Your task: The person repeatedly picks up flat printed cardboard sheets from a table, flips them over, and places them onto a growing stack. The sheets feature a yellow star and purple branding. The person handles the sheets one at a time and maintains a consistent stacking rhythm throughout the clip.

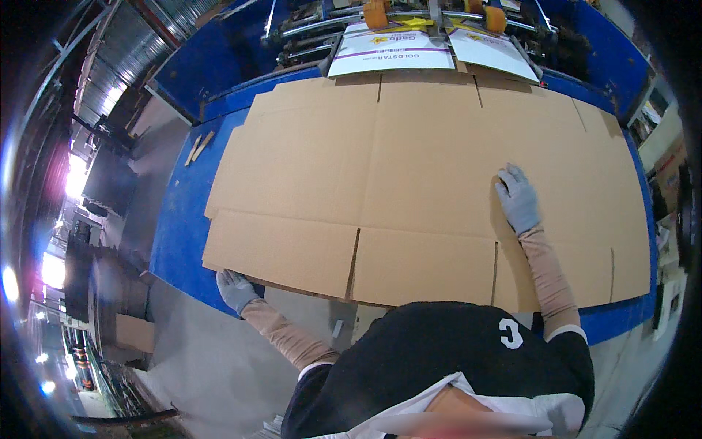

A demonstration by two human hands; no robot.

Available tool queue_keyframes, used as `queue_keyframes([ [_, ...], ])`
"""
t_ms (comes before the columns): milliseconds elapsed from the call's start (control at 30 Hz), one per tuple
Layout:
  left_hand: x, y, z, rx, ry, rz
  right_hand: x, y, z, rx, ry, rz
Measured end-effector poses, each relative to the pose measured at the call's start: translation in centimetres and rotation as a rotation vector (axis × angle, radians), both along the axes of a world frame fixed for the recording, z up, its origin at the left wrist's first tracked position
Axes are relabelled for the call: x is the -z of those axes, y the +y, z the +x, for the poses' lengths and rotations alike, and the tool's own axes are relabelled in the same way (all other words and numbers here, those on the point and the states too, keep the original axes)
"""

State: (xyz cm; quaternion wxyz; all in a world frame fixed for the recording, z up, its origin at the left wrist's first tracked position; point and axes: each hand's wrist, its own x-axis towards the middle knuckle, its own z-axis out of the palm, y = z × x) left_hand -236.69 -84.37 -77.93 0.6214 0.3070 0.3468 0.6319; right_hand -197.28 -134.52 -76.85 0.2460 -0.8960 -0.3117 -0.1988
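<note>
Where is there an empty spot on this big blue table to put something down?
Bare blue table shows left of the cardboard sheet, by two small wooden sticks. The cardboard's middle is bare too, between the left hand at its near edge and the right hand flat on top. The far side is crowded with printed sheets and machine rollers.

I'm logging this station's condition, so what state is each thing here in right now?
Cardboard sheet: unfolded, lying flat on the blue table, near edge overhanging.
Printed sheets: flat, partly under the machine rollers.
Left hand: gloved, gripping the cardboard's near left corner.
Right hand: gloved, open, palm pressed flat on the cardboard.
</note>
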Motion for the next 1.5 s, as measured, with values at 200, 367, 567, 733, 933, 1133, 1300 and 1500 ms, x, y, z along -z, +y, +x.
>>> queue_keyframes([
  [200,-8.9,-7.3,3.1,0.309,0.174,0.394,-1.5,2.4,-1.6,0.031,0.328,0.485],
  [367,-16.4,-16.6,7.1,0.375,0.567,0.815,-8.7,2.5,-2.0,-0.233,0.915,0.822],
  [567,-15.4,-27.0,14.8,1.094,0.647,1.57,-19.4,1.5,3.5,-0.572,0.865,0.958],
  [733,-14.8,-28.2,16.0,1.034,0.535,1.675,-20.6,1.7,3.8,-0.527,1.11,1.083],
  [933,-14.5,-27.0,15.2,0.743,0.842,1.636,-13.8,0.4,2.2,-0.763,0.625,1.036],
  [1133,-17.5,-18.0,15.4,0.133,0.821,1.073,-1.2,-19.7,-2.8,0.981,-0.151,0.443],
  [1300,-20.7,-8.6,15.9,0.007,0.709,0.89,7.2,-38.3,-13.2,1.557,0.233,0.848],
  [1500,-17.4,-4.2,14.6,-0.108,0.823,0.973,5.6,-35.5,-14.3,0.701,0.272,1.796],
])
